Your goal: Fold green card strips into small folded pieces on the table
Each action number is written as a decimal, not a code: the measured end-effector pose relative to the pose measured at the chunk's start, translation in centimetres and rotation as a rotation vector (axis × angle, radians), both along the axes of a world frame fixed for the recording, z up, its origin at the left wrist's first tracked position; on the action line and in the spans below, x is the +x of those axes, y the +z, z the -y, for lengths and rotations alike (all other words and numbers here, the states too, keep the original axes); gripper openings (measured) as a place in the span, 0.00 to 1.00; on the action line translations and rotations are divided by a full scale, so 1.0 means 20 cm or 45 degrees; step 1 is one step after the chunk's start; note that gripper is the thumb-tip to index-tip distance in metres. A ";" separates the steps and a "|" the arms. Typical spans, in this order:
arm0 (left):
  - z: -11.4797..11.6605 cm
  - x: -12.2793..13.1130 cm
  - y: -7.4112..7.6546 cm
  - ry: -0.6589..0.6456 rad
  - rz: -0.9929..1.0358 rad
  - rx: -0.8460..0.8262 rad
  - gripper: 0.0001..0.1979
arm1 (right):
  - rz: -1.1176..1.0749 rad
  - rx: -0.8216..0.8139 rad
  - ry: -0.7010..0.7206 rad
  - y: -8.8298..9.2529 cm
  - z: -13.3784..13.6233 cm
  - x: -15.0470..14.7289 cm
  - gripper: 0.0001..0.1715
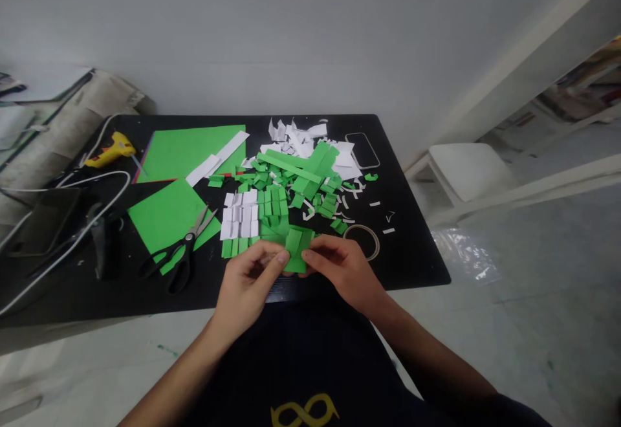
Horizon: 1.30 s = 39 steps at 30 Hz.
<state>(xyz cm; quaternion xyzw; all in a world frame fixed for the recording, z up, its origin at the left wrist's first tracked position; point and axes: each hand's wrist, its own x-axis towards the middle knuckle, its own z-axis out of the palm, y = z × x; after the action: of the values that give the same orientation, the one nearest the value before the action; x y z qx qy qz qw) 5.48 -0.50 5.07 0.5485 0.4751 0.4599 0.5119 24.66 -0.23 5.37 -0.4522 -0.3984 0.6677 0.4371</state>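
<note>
Both hands pinch a small folded piece of green paper [299,250] just above the table's front edge. My left hand [252,278] grips its left side between thumb and fingers, and my right hand [342,268] grips its right side the same way. Just behind the hands lies a block of folded white and green paper strips, with white folds [239,215] on the left and green folds [273,202] beside them. Farther back is a heap of green paper strips [310,171] with white scraps [297,139] behind it.
Black-handled scissors [189,238] rest open on a green sheet [169,210] at left. A yellow glue gun [114,150] and white cables [123,181] lie farther left. A tape ring [377,242] and a phone-shaped outline [363,150] are on the right. A white stool [466,168] stands beyond the table.
</note>
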 end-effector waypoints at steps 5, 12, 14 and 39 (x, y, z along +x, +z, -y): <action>0.01 0.01 -0.01 -0.025 0.136 -0.047 0.02 | -0.024 -0.038 -0.058 0.00 -0.01 -0.01 0.17; 0.01 0.01 -0.01 -0.020 0.161 -0.032 0.01 | -0.060 -0.005 -0.033 -0.02 0.00 0.00 0.16; 0.00 0.01 0.00 -0.039 0.142 -0.004 0.01 | -0.052 0.034 -0.002 -0.02 0.00 0.01 0.13; -0.01 0.00 0.01 -0.080 0.064 -0.010 0.05 | 0.228 0.223 -0.032 0.01 0.03 0.01 0.13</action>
<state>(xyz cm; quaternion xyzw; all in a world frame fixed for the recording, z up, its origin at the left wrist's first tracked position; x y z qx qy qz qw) 5.47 -0.37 5.27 0.5494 0.4462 0.4554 0.5401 24.81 -0.77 5.51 -0.4751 -0.4868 0.5818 0.4459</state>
